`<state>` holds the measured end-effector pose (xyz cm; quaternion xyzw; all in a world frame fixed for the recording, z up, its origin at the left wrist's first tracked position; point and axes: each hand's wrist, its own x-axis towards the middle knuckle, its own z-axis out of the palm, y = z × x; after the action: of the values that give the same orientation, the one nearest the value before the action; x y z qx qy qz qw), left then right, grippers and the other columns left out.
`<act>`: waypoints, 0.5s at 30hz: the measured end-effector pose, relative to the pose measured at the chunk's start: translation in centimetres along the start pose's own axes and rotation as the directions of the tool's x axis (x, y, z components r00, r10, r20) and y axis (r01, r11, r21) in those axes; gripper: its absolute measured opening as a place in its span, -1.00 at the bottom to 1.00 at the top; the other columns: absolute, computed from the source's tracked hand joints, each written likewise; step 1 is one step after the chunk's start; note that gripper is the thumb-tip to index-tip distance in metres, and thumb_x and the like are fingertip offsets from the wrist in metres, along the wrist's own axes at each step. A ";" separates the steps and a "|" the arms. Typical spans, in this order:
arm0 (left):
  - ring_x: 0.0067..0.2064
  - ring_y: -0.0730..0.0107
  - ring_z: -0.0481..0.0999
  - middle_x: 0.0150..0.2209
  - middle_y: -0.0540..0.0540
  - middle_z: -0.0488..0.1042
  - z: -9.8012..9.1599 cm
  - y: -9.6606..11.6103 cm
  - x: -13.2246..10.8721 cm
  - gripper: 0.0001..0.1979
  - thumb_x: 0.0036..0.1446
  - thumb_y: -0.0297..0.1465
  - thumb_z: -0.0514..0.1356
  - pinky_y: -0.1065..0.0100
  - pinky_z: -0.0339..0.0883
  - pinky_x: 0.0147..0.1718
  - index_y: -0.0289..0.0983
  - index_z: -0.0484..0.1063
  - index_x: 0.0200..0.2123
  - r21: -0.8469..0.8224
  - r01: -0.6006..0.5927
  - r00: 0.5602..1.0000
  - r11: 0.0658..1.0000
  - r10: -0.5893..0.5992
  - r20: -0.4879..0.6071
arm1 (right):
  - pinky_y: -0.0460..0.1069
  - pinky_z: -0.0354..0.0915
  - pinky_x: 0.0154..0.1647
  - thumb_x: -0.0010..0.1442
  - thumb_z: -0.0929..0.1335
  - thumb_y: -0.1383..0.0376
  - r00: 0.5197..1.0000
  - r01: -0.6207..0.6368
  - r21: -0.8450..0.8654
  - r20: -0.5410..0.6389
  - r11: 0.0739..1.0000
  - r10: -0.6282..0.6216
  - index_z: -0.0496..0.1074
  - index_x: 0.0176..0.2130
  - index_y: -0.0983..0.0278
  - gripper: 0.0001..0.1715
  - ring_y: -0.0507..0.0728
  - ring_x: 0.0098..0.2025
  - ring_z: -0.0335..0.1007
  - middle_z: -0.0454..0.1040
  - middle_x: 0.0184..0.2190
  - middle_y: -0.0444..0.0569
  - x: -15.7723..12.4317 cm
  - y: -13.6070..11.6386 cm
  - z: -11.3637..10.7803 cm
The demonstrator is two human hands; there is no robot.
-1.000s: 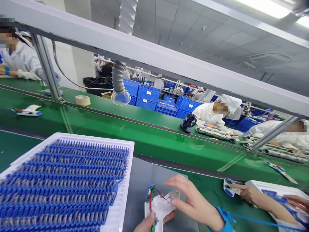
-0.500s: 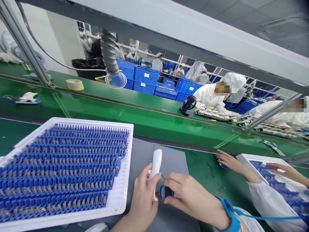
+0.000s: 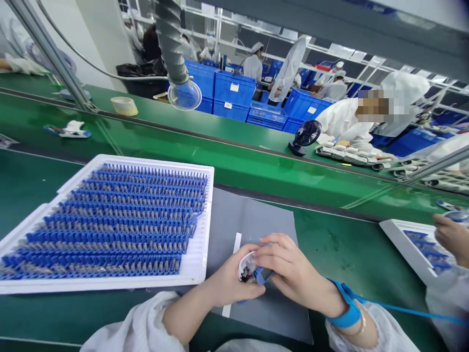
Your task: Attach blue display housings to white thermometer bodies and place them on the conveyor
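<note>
My left hand [image 3: 230, 279] is wrapped round a white curved plastic housing [image 3: 242, 264], whose open end faces me. Small wires and dark parts show inside that opening. Fingers of my right hand [image 3: 293, 271] pinch a small blue-framed part [image 3: 262, 276] with a dark face, right at the housing's mouth. Whether the part sits inside or only touches the rim, I cannot tell. A blue wrist strap [image 3: 346, 308] with a cord circles my right wrist. Both hands are above a grey mat [image 3: 271, 220], on which a white strip [image 3: 237, 240] lies.
A white tray [image 3: 209, 215] with rows of blue and grey pieces lies left. Another white tray [image 3: 392, 230] is at right, beside a co-worker's hand [image 3: 452, 239]. A black fan [image 3: 307, 134], a tape roll [image 3: 123, 106] and an extraction hose [image 3: 174, 44] stand beyond the divider.
The white housing has gone from standing lengthwise to having its open end toward me. My right hand has brought the blue part against that opening. The camera view has shifted; the co-worker's hands moved.
</note>
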<state>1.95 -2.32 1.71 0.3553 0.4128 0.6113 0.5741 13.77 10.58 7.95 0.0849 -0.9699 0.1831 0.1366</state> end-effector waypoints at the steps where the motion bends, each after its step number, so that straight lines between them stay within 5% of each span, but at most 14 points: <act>1: -0.24 0.35 0.39 -0.28 -0.05 0.36 -0.1 0.0 -0.1 -0.40 -0.20 -0.43 0.35 0.33 0.24 -0.24 -0.27 0.23 -0.03 -0.126 0.054 0.995 0.991 -0.043 0.085 | 0.17 0.15 0.06 0.08 0.19 0.56 1.000 0.025 0.002 -0.003 1.000 -0.025 0.31 -0.09 0.23 -0.57 0.19 0.10 0.11 0.38 -0.07 -0.02 0.1 0.0 -0.1; 4: -0.25 0.40 0.39 -0.33 -0.05 0.39 -0.2 -0.5 -0.4 -0.34 -0.24 -0.27 0.41 0.40 0.21 -0.28 -0.30 0.29 -0.04 -0.356 0.097 0.984 0.929 -0.036 0.173 | 0.18 0.13 0.09 0.12 0.21 0.50 0.997 0.067 -0.004 0.032 0.998 -0.067 0.31 -0.06 0.22 -0.61 0.18 0.14 0.09 0.36 -0.02 -0.01 0.3 0.0 -0.3; 10: -0.38 0.57 0.36 -0.39 0.04 0.38 0.2 -1.0 -0.3 -0.48 -0.21 -0.28 0.41 0.51 0.21 -0.39 -0.20 0.40 -0.12 -0.503 0.031 1.000 0.864 -0.027 0.015 | 0.18 0.24 -0.01 0.20 0.27 0.41 0.989 0.118 -0.113 -0.072 0.986 -0.127 0.29 -0.03 0.33 -0.70 0.22 0.06 0.19 0.31 0.02 0.16 0.0 0.0 -0.4; 15: -0.38 0.48 0.43 -0.38 -0.04 0.44 0.2 -1.4 -0.1 -0.33 -0.30 -0.21 0.43 0.49 0.27 -0.41 -0.18 0.40 -0.03 -0.529 0.062 0.997 0.846 -0.081 -0.012 | 0.06 0.35 -0.14 0.25 0.27 0.40 0.982 0.175 -0.121 -0.054 0.977 -0.183 0.35 -0.06 0.38 -0.76 0.18 -0.06 0.28 0.42 -0.12 0.13 -0.1 0.3 -0.6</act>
<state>2.69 -2.43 0.56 0.1577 0.2515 0.6855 0.6648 13.94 11.08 8.42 0.1577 -0.9624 0.1160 0.1884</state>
